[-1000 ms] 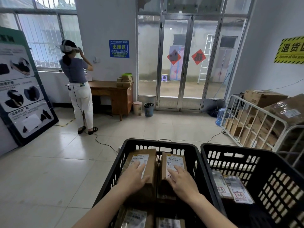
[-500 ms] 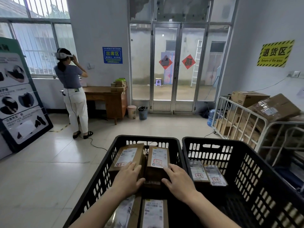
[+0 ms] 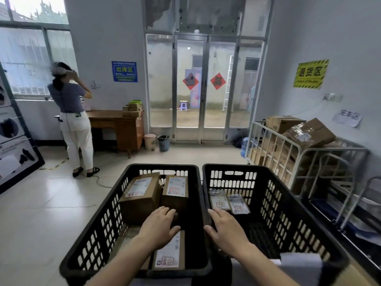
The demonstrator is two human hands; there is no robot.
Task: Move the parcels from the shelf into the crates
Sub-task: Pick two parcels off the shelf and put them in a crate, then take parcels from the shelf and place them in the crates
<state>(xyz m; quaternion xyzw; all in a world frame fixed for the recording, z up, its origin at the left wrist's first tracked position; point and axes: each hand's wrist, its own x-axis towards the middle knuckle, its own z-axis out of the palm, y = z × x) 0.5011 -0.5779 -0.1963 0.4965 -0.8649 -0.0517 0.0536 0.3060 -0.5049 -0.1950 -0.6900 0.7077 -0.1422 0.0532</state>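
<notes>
Two black plastic crates stand side by side below me. The left crate [image 3: 99, 223] holds several brown cardboard parcels, among them a large box [image 3: 140, 195] and a narrower one [image 3: 176, 193] at its far end. My left hand [image 3: 158, 226] hovers open above the parcels near the crate's middle, holding nothing. The right crate [image 3: 288, 213] has two flat labelled parcels [image 3: 227, 200] on its floor. My right hand [image 3: 225, 230] is open over the rim between the crates, empty.
A metal cage trolley [image 3: 288, 153] loaded with cardboard boxes stands at the right. A person [image 3: 71, 118] stands at the left by a wooden desk [image 3: 121, 124]. Two bins [image 3: 156, 141] sit near glass doors. A display board [image 3: 14, 141] leans at far left.
Both hands have lifted off the two far parcels and drawn back toward me. My right hand has shifted right to the rim between the crates. The view has tilted upward.
</notes>
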